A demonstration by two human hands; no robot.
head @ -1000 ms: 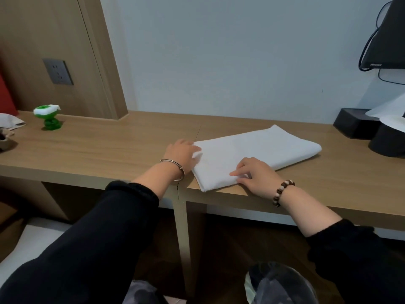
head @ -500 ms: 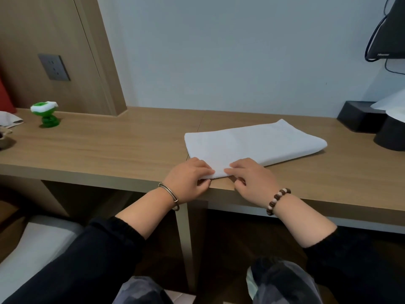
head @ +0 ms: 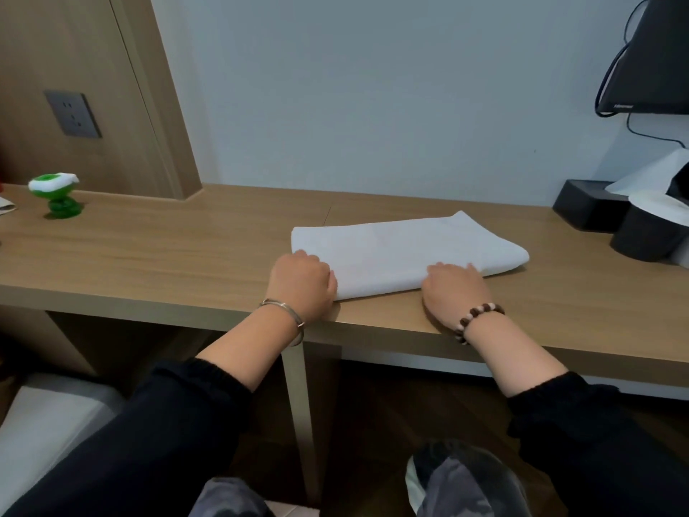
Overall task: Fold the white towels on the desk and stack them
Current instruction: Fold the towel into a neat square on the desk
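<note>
A white towel [head: 402, 251], folded into a long flat rectangle, lies on the wooden desk [head: 167, 255] close to its front edge. My left hand [head: 302, 285] sits at the towel's near left corner with its fingers curled round the edge. My right hand [head: 455, 292] is further right along the same near edge, fingertips curled onto the cloth. Both wrists rest over the desk's front edge. Only this one towel is in view.
A green and white toy [head: 56, 195] stands at the far left of the desk. A black box [head: 585, 207] and a black round holder [head: 648, 236] with white paper stand at the far right, below a dark screen [head: 656, 54]. A desk leg [head: 298, 404] is between my arms.
My hands were together at the middle of the towel's near edge; they have slid apart, the left to the near left corner and the right toward the right. The towel stays flat.
</note>
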